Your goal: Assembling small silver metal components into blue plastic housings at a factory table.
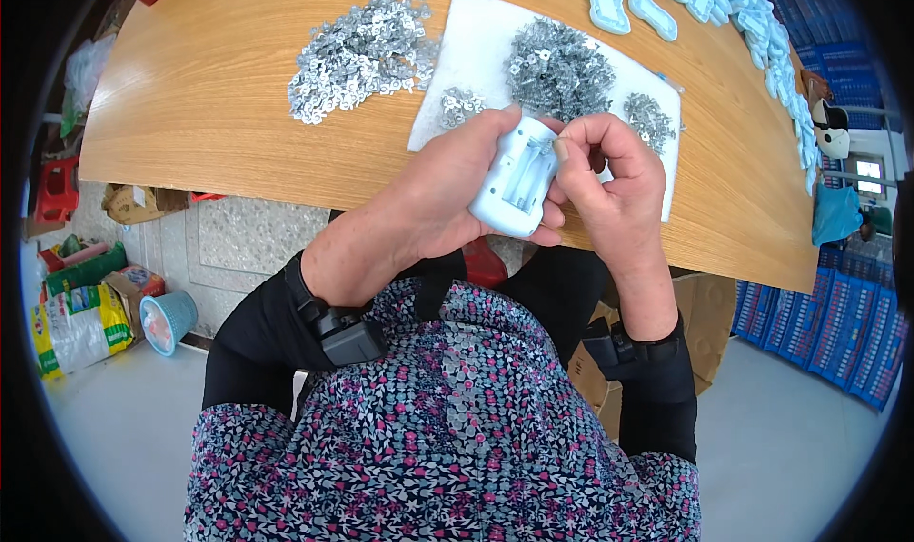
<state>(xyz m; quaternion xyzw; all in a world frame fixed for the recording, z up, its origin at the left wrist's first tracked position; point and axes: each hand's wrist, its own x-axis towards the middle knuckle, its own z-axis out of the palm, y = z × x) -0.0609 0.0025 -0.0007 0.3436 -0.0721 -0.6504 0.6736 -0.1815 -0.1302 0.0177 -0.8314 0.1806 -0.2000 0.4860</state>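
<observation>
While the left hand [461, 172] cradles a tilted casing [515, 177], the right hand [612, 169] apparently pinches a metal piece [546, 146].

Right hand [614, 169]: anything pinched too small to tell.
Left hand [455, 172]: fingers partly hidden behind blue casing [515, 182].
Casing pile [731, 16]: cut off by top edge.
Cardboard box [709, 323]: partly hidden under counter [209, 128].

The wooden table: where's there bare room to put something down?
The wooden table has a wide bare patch left of the leftmost metal heap, and another on the right between the white mat and the light-blue plastic pieces. It's crowded at the far right and around the mat's big metal mound.
</observation>
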